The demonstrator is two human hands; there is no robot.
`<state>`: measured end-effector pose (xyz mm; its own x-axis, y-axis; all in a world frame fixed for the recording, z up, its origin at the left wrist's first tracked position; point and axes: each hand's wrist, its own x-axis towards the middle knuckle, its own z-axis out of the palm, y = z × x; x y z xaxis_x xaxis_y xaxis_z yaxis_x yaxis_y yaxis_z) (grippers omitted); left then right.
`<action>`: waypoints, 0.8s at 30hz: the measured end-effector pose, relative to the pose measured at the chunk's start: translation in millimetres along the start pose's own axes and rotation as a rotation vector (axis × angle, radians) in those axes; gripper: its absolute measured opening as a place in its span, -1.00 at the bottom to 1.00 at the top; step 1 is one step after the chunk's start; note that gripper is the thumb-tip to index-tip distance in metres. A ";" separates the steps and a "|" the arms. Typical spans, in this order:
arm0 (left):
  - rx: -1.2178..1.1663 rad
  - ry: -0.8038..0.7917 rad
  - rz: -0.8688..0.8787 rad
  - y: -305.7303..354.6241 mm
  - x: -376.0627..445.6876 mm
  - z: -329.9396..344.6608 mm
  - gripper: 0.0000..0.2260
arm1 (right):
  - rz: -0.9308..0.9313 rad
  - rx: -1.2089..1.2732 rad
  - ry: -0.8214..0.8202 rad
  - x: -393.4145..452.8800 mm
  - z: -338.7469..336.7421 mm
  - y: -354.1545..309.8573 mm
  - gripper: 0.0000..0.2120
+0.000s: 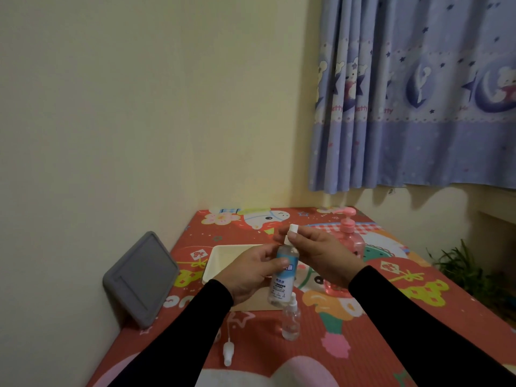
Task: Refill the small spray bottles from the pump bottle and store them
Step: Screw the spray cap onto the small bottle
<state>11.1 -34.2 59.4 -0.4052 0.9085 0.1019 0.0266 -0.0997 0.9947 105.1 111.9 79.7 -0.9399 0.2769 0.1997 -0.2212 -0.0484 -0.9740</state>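
Single head view, looking forward and down, near the mat [377, 317]

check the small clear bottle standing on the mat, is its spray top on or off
On: the small clear bottle stands upright with its white spray top seated.

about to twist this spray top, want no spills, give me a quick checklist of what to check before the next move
1. Left hand holds the labelled clear spray bottle by its body: ok.
2. Right hand grips its white spray top: ok.
3. Held bottle upright: ok, only slightly tilted.
4. Pink pump bottle standing close by, behind the right hand: ok.
5. Small clear spray bottle on the table right under the held one; could get knocked: not ok.
6. Cream plastic tray ready for storing: cannot tell, hands hide much of it.
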 end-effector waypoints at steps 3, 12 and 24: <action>-0.040 -0.026 -0.041 0.4 1.0 -2.3 -0.75 | 0.003 -0.047 -0.011 0.3 -0.2 -3.3 -0.68; 0.130 0.063 0.080 -2.4 1.6 2.0 -0.74 | -0.067 -0.173 0.045 -2.0 4.3 -1.4 -0.68; 0.478 0.340 0.189 -17.1 9.6 13.0 -0.82 | -0.094 -0.310 0.183 2.3 6.4 11.1 -0.78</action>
<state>18.6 -18.5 43.6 -0.6200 0.7048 0.3447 0.5011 0.0177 0.8652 98.8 105.9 70.0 -0.8509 0.4349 0.2947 -0.1889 0.2702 -0.9441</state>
